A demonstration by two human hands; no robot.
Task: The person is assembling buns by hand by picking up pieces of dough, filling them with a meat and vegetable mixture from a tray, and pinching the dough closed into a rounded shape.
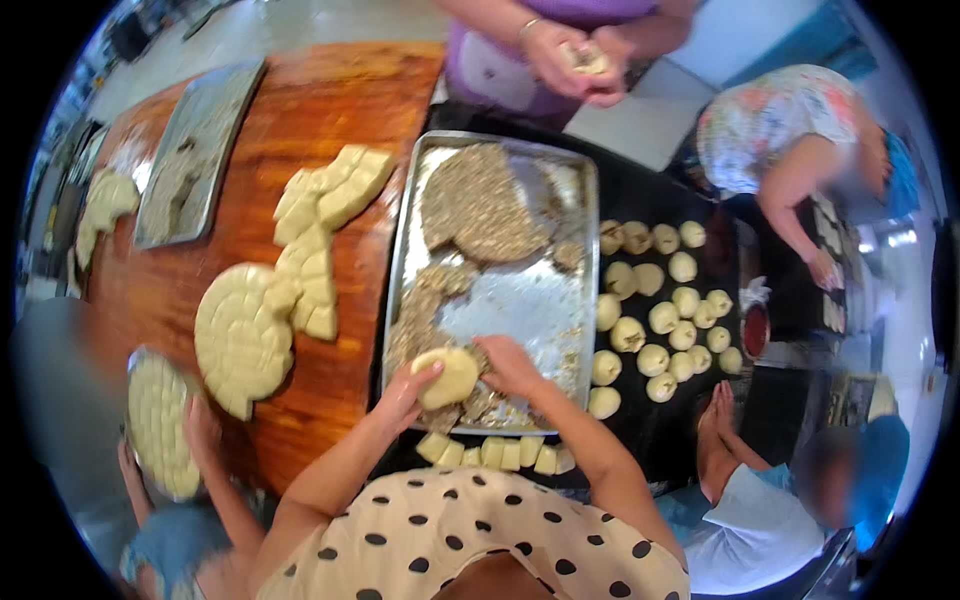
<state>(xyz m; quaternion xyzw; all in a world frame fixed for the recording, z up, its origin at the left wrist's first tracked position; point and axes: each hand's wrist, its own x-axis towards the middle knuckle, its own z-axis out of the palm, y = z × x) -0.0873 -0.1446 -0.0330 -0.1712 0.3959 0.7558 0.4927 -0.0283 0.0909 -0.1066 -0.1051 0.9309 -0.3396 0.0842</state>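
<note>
My left hand [407, 392] grips a flattened round of pale dough [448, 376] over the lower left of a metal tray [530, 320]. My right hand [508, 365] is beside it, fingers closed around a clump of brown crumbly filling [480, 355]. A large mound of that filling [480, 200] covers the upper part of the tray, with smears and loose bits lower down. Below the tray lies a row of cut dough pieces [508, 455].
Cut dough slabs [240, 330] rest on a wooden table [350, 90] at left, near another tray [195, 150]. Filled dough balls [665, 318] cover the black surface at right, beside a red bowl [755, 330]. Co-workers stand around, one [580, 60] shaping dough opposite, another [180, 450] holding a dough-filled pan.
</note>
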